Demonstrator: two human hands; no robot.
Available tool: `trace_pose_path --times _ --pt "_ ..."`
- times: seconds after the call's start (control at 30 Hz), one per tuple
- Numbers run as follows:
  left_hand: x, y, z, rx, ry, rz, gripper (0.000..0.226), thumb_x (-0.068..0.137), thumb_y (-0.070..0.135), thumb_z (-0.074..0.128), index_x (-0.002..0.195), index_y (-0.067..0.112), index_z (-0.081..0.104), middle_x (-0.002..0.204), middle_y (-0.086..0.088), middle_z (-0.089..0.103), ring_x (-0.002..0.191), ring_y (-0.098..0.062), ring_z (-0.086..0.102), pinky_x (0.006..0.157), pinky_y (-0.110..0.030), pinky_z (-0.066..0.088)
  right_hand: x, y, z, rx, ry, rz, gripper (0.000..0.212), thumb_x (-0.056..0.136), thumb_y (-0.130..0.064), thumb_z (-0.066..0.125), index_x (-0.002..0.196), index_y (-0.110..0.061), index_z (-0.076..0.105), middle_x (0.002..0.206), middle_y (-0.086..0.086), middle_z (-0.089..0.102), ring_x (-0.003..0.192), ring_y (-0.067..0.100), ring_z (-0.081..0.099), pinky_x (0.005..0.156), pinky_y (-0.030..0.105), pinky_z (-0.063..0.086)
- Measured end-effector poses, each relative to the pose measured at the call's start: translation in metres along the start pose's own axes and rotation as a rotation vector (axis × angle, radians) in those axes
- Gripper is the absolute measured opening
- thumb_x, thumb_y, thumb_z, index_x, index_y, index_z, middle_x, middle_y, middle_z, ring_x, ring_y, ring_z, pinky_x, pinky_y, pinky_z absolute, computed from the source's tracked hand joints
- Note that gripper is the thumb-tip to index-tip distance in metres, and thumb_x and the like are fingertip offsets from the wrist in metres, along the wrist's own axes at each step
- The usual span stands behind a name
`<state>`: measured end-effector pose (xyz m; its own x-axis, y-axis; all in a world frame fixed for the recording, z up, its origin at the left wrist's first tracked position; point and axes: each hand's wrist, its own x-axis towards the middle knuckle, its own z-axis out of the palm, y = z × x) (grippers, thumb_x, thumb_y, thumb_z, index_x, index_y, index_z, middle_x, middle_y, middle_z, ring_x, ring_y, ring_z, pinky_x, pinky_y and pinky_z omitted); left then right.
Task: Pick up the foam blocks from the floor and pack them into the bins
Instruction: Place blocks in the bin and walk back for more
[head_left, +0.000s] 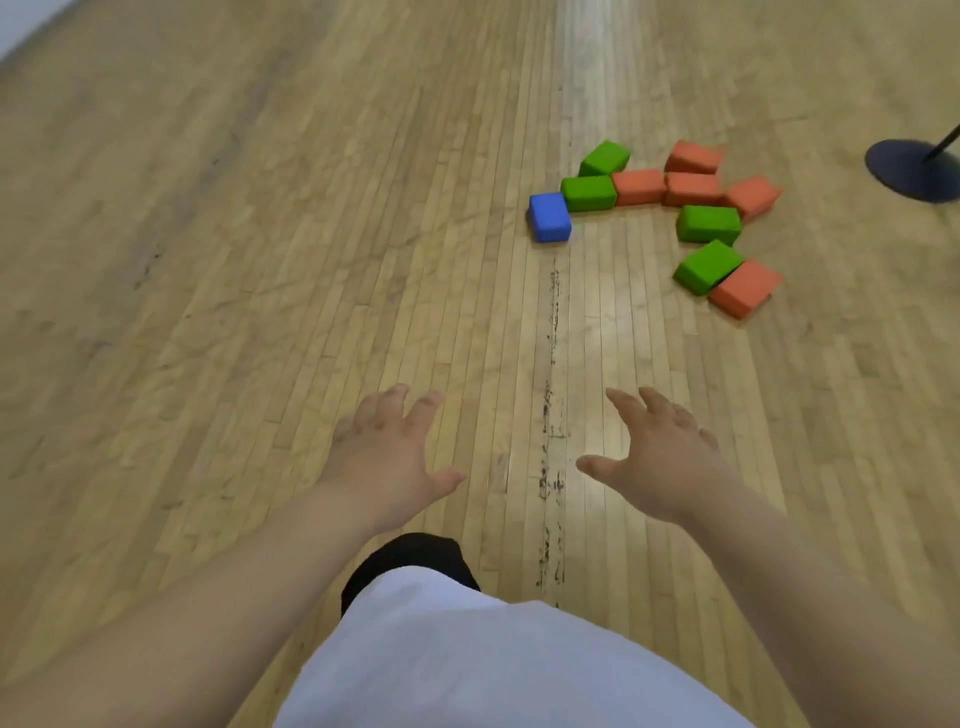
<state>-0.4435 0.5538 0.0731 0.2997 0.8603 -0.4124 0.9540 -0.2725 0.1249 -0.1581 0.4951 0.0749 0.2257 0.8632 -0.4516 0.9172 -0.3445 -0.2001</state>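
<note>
A cluster of foam blocks lies on the wooden floor ahead and to the right. One blue block sits at its left end. Several green blocks and several orange blocks are scattered beside it, some touching. My left hand and my right hand reach forward with fingers spread, both empty and well short of the blocks. No bin is in view.
A dark round stand base with a thin pole sits at the far right edge, past the blocks. My white shirt and a dark shoe fill the bottom centre. A scuffed dark line runs along the floorboards between my hands.
</note>
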Motion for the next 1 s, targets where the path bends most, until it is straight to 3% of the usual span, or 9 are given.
trace_pose_path --times 0.2,0.57,0.77,1.0 --pt "0.121 -0.008 -0.040 -0.009 0.002 -0.024 0.096 0.086 0.081 0.048 0.161 0.038 0.006 0.169 -0.005 0.006 0.156 -0.029 0.006 0.125 -0.053 0.016 0.118 -0.009 -0.035 0.015 -0.027 -0.016 0.098 0.084 -0.078 0.055 0.161 -0.040 0.008 0.171 0.002 0.006 0.156 0.030 0.011 0.123 0.061 0.018" --pt "0.369 -0.027 -0.158 0.047 -0.072 0.120 0.096 0.086 0.081 0.047 0.161 0.037 0.007 0.169 -0.004 0.007 0.155 -0.029 0.009 0.123 -0.051 0.020 0.315 -0.045 -0.130 0.066 -0.014 0.131 0.098 0.084 -0.076 0.057 0.161 -0.041 0.009 0.171 0.001 0.010 0.156 0.030 0.014 0.123 0.058 0.021" --pt "0.489 0.032 -0.197 0.115 -0.088 0.194 0.097 0.086 0.080 0.048 0.161 0.036 0.005 0.169 -0.006 0.008 0.155 -0.030 0.010 0.123 -0.052 0.021 0.404 -0.001 -0.174 0.115 -0.044 0.202 0.096 0.085 -0.074 0.057 0.161 -0.040 0.008 0.171 0.000 0.007 0.157 0.027 0.012 0.123 0.056 0.021" --pt "0.626 0.149 -0.213 0.116 -0.106 0.148 0.096 0.087 0.079 0.049 0.161 0.036 0.006 0.169 -0.006 0.009 0.155 -0.029 0.011 0.123 -0.051 0.022 0.543 0.116 -0.235 0.129 -0.050 0.179 0.098 0.083 -0.076 0.057 0.161 -0.040 0.010 0.171 0.002 0.009 0.156 0.028 0.014 0.122 0.055 0.023"
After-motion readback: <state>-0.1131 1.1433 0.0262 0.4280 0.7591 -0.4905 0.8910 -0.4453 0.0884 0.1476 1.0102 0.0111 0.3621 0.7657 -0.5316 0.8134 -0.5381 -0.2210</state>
